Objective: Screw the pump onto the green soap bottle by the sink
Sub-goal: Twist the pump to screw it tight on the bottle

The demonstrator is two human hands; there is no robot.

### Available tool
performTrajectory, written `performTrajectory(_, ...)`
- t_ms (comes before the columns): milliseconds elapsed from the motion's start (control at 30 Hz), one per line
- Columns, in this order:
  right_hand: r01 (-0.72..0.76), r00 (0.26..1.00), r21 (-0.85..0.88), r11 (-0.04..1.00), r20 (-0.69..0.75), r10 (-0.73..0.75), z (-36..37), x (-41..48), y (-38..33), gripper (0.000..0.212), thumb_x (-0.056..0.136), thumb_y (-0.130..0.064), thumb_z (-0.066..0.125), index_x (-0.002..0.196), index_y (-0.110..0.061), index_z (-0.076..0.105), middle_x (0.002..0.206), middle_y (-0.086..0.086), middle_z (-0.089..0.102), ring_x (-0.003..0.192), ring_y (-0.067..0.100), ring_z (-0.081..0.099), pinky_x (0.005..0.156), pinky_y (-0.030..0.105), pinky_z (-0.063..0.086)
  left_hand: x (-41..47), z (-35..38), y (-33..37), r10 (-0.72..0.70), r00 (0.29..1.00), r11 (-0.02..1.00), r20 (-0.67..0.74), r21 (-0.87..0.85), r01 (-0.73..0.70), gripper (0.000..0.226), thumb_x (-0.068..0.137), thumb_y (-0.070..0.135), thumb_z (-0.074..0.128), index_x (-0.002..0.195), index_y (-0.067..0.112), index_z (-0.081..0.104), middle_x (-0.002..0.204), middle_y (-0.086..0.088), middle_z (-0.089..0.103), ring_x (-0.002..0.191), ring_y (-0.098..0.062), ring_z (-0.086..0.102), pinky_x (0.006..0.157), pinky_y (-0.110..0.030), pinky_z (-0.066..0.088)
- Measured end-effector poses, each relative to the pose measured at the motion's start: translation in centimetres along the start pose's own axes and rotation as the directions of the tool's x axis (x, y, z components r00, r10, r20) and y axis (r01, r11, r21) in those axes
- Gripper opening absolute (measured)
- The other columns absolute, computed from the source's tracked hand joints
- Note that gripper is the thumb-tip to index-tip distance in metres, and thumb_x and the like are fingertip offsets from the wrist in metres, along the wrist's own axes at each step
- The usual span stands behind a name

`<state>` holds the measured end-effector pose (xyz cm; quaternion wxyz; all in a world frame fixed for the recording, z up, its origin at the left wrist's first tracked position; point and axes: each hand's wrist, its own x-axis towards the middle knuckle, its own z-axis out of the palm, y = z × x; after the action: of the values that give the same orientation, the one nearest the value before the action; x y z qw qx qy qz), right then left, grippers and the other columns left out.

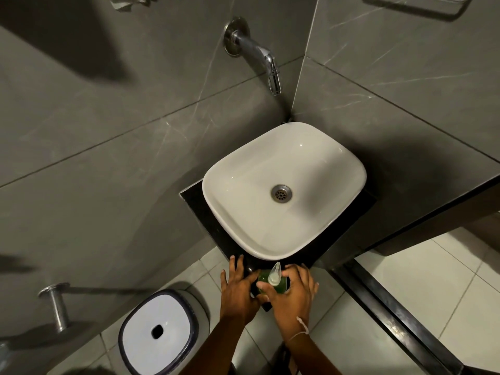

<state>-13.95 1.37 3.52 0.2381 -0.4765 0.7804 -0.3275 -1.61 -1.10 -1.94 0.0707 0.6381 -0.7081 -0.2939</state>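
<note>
Our right hand (293, 292) curls around the neck of the green soap bottle (281, 286), thumb and fingers closed on the collar of the pale pump (274, 276), whose nozzle points up toward the basin. Our left hand (239, 289) lies against the bottle's left side with fingers spread; we judge it to be steadying the body, though whether it truly grips cannot be told from this angle. The bottle stands upright on the near corner of the dark counter (201, 212), just in front of the white sink (224, 190). The pump appears seated on the neck, so the step in hand is likely the threading itself; how far the collar is tightened cannot be seen. The next move calls for a firm hold on the body while the collar is twisted, kept square to avoid cross-threading. Beyond the basin, the wall tap (259, 56); below left, a lidded bin (159, 331).
</note>
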Motion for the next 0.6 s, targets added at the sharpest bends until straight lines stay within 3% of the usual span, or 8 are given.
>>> performTrajectory(100,0.033,0.998,0.036,0.999,0.048,-0.034,-0.28,-0.13,0.75,0.043,0.061,-0.035,0.086,0.102,-0.032,0.071,0.124,-0.019,0.050,0.139,0.018,0.029,0.115,0.063,0.000,0.04,0.09,-0.09,0.010,1.000,1.000,0.004,0.014,-0.010,0.061,0.075,0.054,0.066,0.132,0.042,0.045,0.163,-0.003,0.001,0.147,-0.022,-0.018,0.120,-0.052,-0.004)
performTrajectory(167,0.037,0.998,0.042,0.998,0.042,-0.038,-0.52,-0.01,0.99,0.038,0.062,-0.028,0.086,0.097,-0.031,0.074,0.122,-0.020,0.052,0.141,0.022,0.030,0.114,0.064,-0.001,0.03,0.22,-0.08,0.014,1.000,1.000,0.000,0.016,-0.014,0.066,0.073,0.058,0.067,0.133,0.043,0.043,0.162,-0.002,0.002,0.146,-0.021,-0.019,0.118,-0.051,-0.007)
performTrajectory(233,0.016,1.000,-0.010,1.000,0.013,-0.016,-0.56,0.18,0.70,0.035,0.057,-0.030,0.088,0.089,-0.025,0.074,0.117,-0.014,0.057,0.138,0.027,0.034,0.115,0.065,0.003,0.03,0.27,-0.08,0.013,1.000,1.000,-0.004,0.006,-0.013,0.068,0.072,0.057,0.068,0.133,0.042,0.044,0.162,-0.002,0.002,0.144,-0.018,-0.021,0.118,-0.051,-0.008)
performTrajectory(333,-0.017,1.000,-0.091,0.996,0.002,0.018,-0.23,-0.01,0.24,0.053,0.055,-0.040,0.088,0.099,-0.017,0.070,0.128,0.001,0.059,0.141,0.028,0.031,0.115,0.062,-0.001,0.05,0.37,-0.20,0.016,1.000,1.000,-0.006,0.026,-0.016,0.062,0.074,0.054,0.066,0.132,0.040,0.047,0.162,-0.003,0.002,0.144,-0.019,-0.022,0.120,-0.055,-0.004)
performTrajectory(500,0.010,0.995,0.023,1.000,0.097,-0.012,-0.47,-0.33,0.80,0.049,0.067,-0.036,0.081,0.114,-0.042,0.066,0.150,-0.015,0.033,0.149,0.019,0.003,0.112,0.064,-0.011,-0.10,0.24,-0.04,0.016,1.000,1.000,-0.010,0.025,-0.016,0.062,0.075,0.056,0.066,0.132,0.043,0.045,0.162,-0.003,0.001,0.143,-0.019,-0.024,0.119,-0.053,-0.007)
performTrajectory(600,-0.017,0.998,0.026,1.000,0.064,0.015,-0.45,-0.06,0.56,0.036,0.064,-0.027,0.084,0.097,-0.034,0.074,0.140,-0.010,0.051,0.147,0.024,0.016,0.115,0.064,-0.006,-0.06,-0.05,0.19,0.008,1.000,1.000,0.005,0.023,-0.008,0.067,0.073,0.057,0.068,0.133,0.043,0.044,0.162,-0.002,0.001,0.146,-0.021,-0.021,0.118,-0.052,-0.009)
